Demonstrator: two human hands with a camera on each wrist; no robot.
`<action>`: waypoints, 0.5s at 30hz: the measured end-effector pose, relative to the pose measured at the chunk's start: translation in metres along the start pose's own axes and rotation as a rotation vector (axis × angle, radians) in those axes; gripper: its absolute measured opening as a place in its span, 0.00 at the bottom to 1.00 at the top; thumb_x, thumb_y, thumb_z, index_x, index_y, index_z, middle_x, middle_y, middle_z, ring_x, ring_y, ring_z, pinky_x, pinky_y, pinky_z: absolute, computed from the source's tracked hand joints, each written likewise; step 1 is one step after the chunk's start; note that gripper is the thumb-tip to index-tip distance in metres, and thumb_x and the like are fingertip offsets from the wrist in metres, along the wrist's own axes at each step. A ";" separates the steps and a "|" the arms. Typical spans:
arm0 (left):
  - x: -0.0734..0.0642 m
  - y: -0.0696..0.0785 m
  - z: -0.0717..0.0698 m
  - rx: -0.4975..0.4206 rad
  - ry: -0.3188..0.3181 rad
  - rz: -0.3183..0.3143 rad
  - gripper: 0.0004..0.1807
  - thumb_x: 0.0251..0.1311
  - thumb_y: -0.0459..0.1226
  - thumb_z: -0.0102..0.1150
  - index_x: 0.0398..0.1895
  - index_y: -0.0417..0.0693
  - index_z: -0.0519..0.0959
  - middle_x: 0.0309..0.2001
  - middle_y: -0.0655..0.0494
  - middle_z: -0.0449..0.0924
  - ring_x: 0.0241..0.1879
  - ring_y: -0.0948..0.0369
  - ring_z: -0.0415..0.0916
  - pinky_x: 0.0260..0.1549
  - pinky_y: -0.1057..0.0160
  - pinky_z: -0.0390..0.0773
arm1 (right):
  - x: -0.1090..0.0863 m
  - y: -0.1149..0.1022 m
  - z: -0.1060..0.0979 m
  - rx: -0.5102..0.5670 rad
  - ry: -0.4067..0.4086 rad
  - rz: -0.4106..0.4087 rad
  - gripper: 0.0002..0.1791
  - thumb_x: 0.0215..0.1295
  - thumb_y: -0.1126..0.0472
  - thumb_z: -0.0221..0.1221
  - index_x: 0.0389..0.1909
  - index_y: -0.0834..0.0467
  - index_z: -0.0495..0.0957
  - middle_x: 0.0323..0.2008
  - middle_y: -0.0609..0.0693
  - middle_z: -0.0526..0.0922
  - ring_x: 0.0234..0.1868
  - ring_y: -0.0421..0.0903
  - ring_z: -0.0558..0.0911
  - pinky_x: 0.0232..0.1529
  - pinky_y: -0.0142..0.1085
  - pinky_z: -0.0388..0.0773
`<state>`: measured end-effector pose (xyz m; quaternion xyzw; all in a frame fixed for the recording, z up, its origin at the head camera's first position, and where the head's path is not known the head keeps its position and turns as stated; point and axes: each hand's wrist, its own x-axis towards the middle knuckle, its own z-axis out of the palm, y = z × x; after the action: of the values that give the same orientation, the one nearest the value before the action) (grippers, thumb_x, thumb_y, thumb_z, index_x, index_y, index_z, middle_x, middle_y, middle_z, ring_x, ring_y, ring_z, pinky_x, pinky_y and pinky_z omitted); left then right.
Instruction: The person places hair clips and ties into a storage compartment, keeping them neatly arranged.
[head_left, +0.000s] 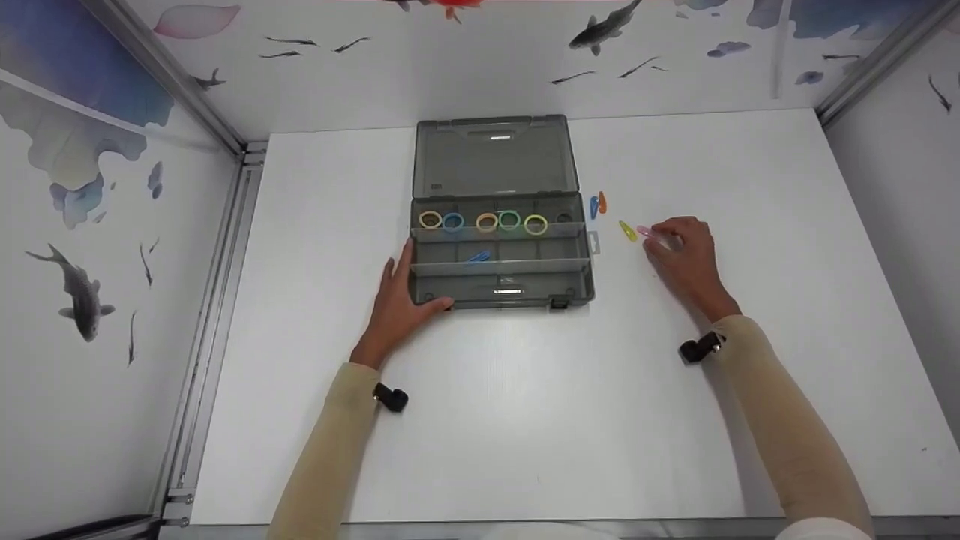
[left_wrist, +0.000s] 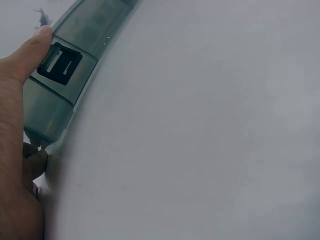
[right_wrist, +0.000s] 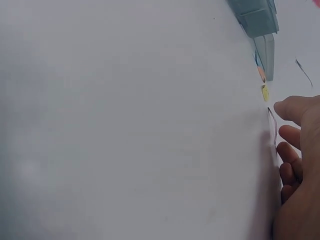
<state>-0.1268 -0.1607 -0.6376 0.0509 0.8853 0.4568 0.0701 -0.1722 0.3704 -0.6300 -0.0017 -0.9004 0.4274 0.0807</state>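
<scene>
A grey see-through compartment box (head_left: 501,287) stands on the table with its lid (head_left: 495,159) raised. My left hand (head_left: 396,307) rests against its front left corner, the index finger straight along the side and the thumb (left_wrist: 37,47) on the front face near a black latch (left_wrist: 60,63). Beyond the box's right side, my right hand (head_left: 688,255) reaches to a pink hair clip (head_left: 645,231), with thumb and fingers apart around it. A yellow hair clip (head_left: 628,230) lies just left of it. A blue clip (head_left: 594,208) and an orange clip (head_left: 602,202) lie by the box.
Several coloured rings, among them a green one (head_left: 509,220) and a yellow one (head_left: 535,224), stand in the box's back row. A blue clip (head_left: 478,257) lies in the middle row. White panels with fish prints (head_left: 82,292) enclose the white table (head_left: 525,420).
</scene>
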 end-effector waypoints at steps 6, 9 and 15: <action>0.001 -0.001 0.000 -0.002 0.009 0.006 0.69 0.58 0.70 0.76 0.92 0.75 0.39 0.90 0.38 0.43 0.88 0.36 0.37 0.77 0.24 0.54 | 0.001 0.000 0.005 -0.013 0.023 0.039 0.15 0.76 0.58 0.68 0.57 0.62 0.87 0.58 0.58 0.80 0.65 0.56 0.70 0.69 0.57 0.61; 0.000 0.000 -0.001 0.003 0.010 0.010 0.69 0.58 0.69 0.76 0.93 0.74 0.39 0.89 0.37 0.43 0.88 0.36 0.38 0.77 0.24 0.55 | 0.001 -0.001 0.007 -0.024 0.037 0.056 0.15 0.77 0.56 0.67 0.56 0.61 0.88 0.57 0.58 0.79 0.64 0.56 0.70 0.68 0.57 0.62; 0.000 0.000 0.000 0.013 0.008 -0.002 0.69 0.59 0.66 0.78 0.93 0.73 0.38 0.90 0.38 0.43 0.88 0.37 0.37 0.76 0.24 0.55 | 0.001 0.001 0.011 -0.046 0.055 0.055 0.16 0.79 0.54 0.66 0.56 0.60 0.88 0.56 0.56 0.79 0.63 0.55 0.71 0.67 0.56 0.63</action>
<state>-0.1265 -0.1602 -0.6373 0.0485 0.8887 0.4510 0.0666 -0.1747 0.3627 -0.6380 -0.0400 -0.9071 0.4085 0.0934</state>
